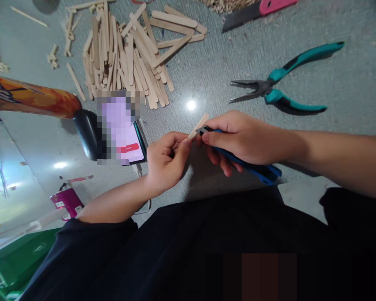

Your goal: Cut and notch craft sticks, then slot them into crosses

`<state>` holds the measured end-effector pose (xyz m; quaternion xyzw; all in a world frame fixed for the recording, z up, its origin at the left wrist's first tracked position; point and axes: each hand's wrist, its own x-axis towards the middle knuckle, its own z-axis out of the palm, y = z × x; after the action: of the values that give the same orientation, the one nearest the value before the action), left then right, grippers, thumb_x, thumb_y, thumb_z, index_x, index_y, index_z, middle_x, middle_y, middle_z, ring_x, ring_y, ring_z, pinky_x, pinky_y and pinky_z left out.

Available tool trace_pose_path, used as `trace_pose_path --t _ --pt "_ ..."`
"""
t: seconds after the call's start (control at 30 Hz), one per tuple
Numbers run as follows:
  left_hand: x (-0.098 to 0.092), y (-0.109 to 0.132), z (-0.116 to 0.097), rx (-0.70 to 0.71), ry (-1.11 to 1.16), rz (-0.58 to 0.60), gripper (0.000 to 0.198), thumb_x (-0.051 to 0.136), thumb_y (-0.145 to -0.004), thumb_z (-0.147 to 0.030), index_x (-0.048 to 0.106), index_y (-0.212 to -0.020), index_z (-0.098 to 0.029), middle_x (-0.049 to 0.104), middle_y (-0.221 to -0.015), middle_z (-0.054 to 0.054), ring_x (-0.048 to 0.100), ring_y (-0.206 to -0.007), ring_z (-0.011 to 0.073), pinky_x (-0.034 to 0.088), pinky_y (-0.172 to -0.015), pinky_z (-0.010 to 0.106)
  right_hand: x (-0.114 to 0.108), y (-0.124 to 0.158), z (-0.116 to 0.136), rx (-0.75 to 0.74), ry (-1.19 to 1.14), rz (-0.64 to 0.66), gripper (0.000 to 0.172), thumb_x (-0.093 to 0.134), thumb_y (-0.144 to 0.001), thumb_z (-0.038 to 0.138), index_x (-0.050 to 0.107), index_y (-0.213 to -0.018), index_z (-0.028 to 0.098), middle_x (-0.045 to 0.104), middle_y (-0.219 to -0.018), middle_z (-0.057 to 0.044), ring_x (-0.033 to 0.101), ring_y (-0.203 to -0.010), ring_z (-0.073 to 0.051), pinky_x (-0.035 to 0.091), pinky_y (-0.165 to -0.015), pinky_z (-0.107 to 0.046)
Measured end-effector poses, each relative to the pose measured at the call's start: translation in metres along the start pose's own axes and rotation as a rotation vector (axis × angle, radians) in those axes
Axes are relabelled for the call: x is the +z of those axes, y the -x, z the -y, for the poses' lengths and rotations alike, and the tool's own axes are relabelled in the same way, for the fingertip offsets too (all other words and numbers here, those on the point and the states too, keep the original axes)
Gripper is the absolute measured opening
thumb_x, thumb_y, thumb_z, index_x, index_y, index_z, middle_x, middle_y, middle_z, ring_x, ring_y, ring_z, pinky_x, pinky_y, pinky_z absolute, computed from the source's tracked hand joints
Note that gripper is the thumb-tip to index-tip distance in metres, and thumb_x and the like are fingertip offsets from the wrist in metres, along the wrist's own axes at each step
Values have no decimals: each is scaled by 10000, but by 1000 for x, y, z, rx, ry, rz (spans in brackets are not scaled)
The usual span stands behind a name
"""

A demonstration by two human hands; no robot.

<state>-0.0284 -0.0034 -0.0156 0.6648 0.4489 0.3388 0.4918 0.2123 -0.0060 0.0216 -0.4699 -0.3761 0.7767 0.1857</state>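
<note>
My left hand [167,161] pinches the lower end of a wooden craft stick [203,120] between thumb and fingers. The stick slants up to the right. My right hand [250,138] is wrapped round a blue utility knife [266,172], its black nose and short blade pointing left. The blade tip lies against the stick or just in front of it; I cannot tell whether it cuts in. Some right fingertips show below the knife handle.
Long-nose pliers [274,88] with teal handles lie open at the right. A craft stick pile [128,54] covers the back left. Nearby are a phone [131,146], a black mouse [87,133], an orange can [34,96], and a pink-handled saw [244,16] beside wood shavings [227,4].
</note>
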Motion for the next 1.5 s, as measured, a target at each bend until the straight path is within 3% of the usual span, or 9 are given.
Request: trace_pose_path --t 0.2,0.3,0.47,0.57,0.73,0.9,1.17,1.37,1.5 --pt "0 -1 -2 11 10 3 382 808 -1171 -478 887 -914 -207 743 -673 17 522 -539 91 379 -492 235 -11 -1 5 -1 27 107 276 672 -1233 206 691 -957 200 741 -667 23 701 -422 -139 435 -366 -218" --pt "-1 -3 -4 -14 42 3 434 832 -1151 -537 873 -880 -201 645 -598 -13 441 -498 79 301 -454 233 -15 -2 2 -55 19 135 256 707 -1231 237 693 -979 193 762 -697 23 717 -444 -128 422 -375 -200" --pt "-2 -7 -3 -31 70 38 473 833 -1137 -604 875 -888 -204 719 -666 12 504 -530 98 364 -475 245 -18 -4 -3 -107 12 208 191 749 -1210 252 733 -1029 193 792 -742 18 732 -463 -129 396 -377 -202" --pt "-2 -5 1 -26 84 -14 452 841 -1132 -607 865 -887 -228 698 -665 1 546 -557 113 438 -521 260 -17 -2 -3 -113 -7 172 196 799 -1195 298 762 -1031 198 792 -744 13 731 -472 -133 398 -381 -212" --pt "0 -2 12 -30 96 -121 445 804 -1138 -690 901 -1037 -268 788 -806 31 756 -770 183 619 -710 312 -14 -1 -3 -142 -1 123 272 844 -1164 294 745 -925 207 783 -721 21 736 -481 -125 462 -390 -198" --pt "5 -3 9 9 128 -174 325 884 -1120 -577 900 -1061 -258 781 -781 3 699 -650 125 571 -619 269 -11 -2 -3 -114 15 97 300 796 -1164 227 703 -879 217 774 -705 15 726 -471 -128 472 -377 -203" --pt "13 -1 6 -76 201 -241 362 923 -1091 -585 873 -1117 -228 885 -860 28 765 -604 116 601 -545 228 -11 2 -4 -44 -48 180 311 759 -1237 401 731 -1011 188 798 -758 -2 739 -498 -127 485 -411 -200" --pt "12 0 5 -59 176 -180 368 952 -1067 -574 865 -1027 -219 898 -854 48 798 -613 141 649 -570 254 -10 3 -2 -101 -67 37 242 713 -1249 397 756 -1133 189 803 -774 -2 755 -507 -158 485 -410 -241" --pt "13 0 1 -86 156 -155 435 958 -1041 -638 844 -990 -221 880 -820 45 786 -590 152 644 -551 265 -8 3 -1 -136 -43 17 218 709 -1242 343 741 -1082 199 806 -781 -1 739 -501 -142 484 -407 -237"
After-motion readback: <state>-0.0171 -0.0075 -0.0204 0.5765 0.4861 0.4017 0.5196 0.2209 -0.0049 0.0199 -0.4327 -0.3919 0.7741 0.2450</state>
